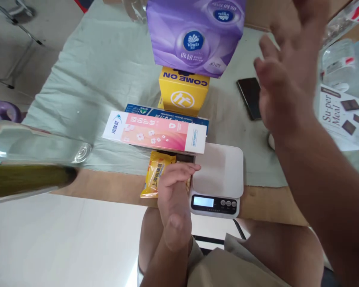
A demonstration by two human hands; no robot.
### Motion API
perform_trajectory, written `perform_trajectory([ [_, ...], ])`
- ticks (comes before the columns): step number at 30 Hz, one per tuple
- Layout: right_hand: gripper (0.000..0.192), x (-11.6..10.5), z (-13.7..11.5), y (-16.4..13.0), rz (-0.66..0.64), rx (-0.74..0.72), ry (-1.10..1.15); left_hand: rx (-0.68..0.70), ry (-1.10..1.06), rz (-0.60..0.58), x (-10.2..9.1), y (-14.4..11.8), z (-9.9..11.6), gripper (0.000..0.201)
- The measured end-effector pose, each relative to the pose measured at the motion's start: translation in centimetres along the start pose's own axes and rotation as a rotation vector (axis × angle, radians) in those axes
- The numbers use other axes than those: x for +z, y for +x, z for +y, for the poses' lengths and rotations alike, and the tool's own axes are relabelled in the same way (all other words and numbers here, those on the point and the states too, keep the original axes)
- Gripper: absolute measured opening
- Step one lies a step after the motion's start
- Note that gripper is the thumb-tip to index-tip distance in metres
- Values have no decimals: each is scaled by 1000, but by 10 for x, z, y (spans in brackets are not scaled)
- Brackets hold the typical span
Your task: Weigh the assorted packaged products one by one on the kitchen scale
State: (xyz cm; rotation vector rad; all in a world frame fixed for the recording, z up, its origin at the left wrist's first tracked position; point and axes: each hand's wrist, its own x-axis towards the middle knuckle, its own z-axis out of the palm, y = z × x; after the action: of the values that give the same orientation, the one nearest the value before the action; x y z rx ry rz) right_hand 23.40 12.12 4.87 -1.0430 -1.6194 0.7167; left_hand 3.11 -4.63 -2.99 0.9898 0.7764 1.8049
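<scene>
My left hand (174,187) lies flat at the table's near edge, fingers resting over a yellow snack packet (155,173) beside a white kitchen scale (219,175). My right hand (283,79) is raised in the air, blurred, fingers spread and holding nothing, above a black phone (249,97). Behind the packet lies a pink and white toothpaste box (155,131) on a blue toothpaste box (137,108). Farther back a yellow "COME ON" box (182,93) stands under a purple Vinda tissue pack (194,32).
A pale green cloth (101,71) covers the table. A clear bottle with dark liquid (26,159) lies at the left edge. At the right are a "Super Meal" packet (342,119) and clear plastic wrapping (339,59). My knees are below the table edge.
</scene>
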Motion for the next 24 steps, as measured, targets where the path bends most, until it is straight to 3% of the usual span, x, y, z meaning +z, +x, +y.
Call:
perform_trajectory([
  [4, 53, -24, -16, -141, 348, 41, 182, -8, -30, -66, 6, -2, -4, 48],
  [6, 42, -33, -19, -217, 442, 153, 165, 34, -51, -89, 16, -4, -7, 44],
  [8, 36, -42, -21, -280, 558, 284, 133, 22, -48, -114, 33, -7, -11, 41],
  [10, 33, -56, -23, -325, 641, 344, 86, -80, -7, -172, 60, -14, -16, 43],
  [13, 33, -91, -28, -366, 760, 357, 5, -241, 47, -289, 114, -35, -27, 47],
  [18, 29, -173, -26, -412, 956, 343, -169, -266, 60, -465, 204, -89, -61, 42],
  [21, 19, -222, -23, -436, 1108, 280, -322, -251, 87, -557, 238, -123, -81, 40],
  [24, 19, -255, -17, -454, 1192, 276, -439, -231, 132, -662, 256, -154, -99, 38],
])
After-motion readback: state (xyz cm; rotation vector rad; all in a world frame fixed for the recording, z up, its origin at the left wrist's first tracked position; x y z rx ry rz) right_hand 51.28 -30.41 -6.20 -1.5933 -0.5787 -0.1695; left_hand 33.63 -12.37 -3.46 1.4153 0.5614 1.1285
